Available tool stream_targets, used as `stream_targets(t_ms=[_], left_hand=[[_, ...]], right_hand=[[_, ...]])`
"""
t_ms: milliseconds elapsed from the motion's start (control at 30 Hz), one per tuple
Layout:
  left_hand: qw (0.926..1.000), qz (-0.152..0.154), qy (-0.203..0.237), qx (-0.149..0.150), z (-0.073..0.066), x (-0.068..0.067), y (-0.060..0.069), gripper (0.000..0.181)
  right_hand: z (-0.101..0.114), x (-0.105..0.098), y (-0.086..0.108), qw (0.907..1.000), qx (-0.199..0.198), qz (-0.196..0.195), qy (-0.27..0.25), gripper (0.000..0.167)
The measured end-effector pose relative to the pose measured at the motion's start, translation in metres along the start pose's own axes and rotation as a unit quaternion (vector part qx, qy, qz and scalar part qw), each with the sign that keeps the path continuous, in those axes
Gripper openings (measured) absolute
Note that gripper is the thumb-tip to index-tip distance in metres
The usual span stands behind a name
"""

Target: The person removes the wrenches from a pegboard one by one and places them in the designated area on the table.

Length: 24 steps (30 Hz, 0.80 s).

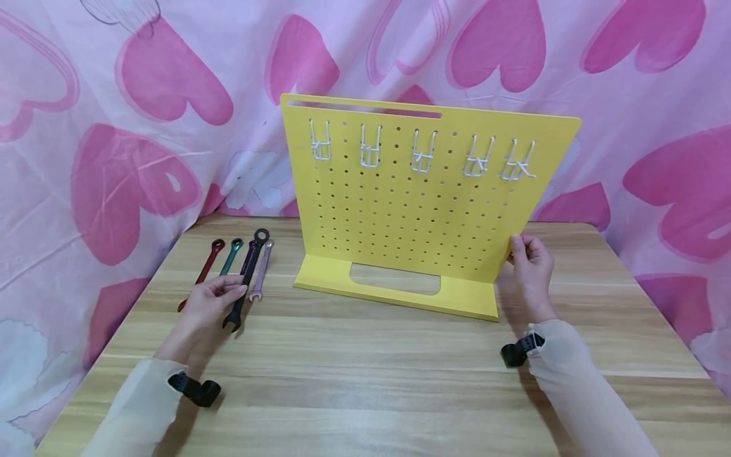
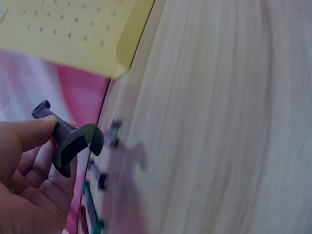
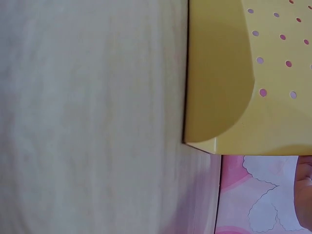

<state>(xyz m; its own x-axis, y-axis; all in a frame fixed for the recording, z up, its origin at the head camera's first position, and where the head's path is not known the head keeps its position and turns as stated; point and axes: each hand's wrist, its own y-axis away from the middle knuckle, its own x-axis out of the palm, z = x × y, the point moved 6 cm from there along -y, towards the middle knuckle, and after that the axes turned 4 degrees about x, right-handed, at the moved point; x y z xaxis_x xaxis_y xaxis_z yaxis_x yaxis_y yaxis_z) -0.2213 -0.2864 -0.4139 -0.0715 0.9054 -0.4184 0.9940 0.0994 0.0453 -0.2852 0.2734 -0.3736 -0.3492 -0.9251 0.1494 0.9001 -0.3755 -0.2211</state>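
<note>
My left hand pinches a black combination wrench between thumb and fingers, just above the table. In the left wrist view the open jaw end of this wrench points toward the camera. Beside it on the table lie a red wrench, a green wrench, a dark purple wrench and a light purple wrench. Over on the right, my right hand grips the lower right edge of a yellow pegboard; its fingertips are partly hidden behind the board.
Several white wire hooks hang in a row along the upper pegboard. Its yellow foot has a cut-out and stands on the wooden table. A pink heart-patterned cloth hangs behind.
</note>
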Motion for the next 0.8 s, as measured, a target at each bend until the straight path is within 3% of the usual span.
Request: stream_targets(t_ms=[433, 667, 800], left_hand=[[0.9998, -0.013, -0.015, -0.007, 0.026, -0.047, -0.01, 0.051], [0.9916, -0.036, -0.124, -0.009, 0.033, -0.072, -0.012, 0.05], [0.9858, -0.051, -0.16, -0.013, 0.038, -0.084, -0.014, 0.047]], right_hand=[[-0.001, -0.001, -0.003, 1.0, 0.005, 0.001, 0.0, 0.026], [-0.003, -0.002, -0.003, 0.9998, 0.011, 0.002, 0.018, 0.025], [-0.004, -0.003, -0.003, 0.9997, 0.016, -0.004, 0.02, 0.021]])
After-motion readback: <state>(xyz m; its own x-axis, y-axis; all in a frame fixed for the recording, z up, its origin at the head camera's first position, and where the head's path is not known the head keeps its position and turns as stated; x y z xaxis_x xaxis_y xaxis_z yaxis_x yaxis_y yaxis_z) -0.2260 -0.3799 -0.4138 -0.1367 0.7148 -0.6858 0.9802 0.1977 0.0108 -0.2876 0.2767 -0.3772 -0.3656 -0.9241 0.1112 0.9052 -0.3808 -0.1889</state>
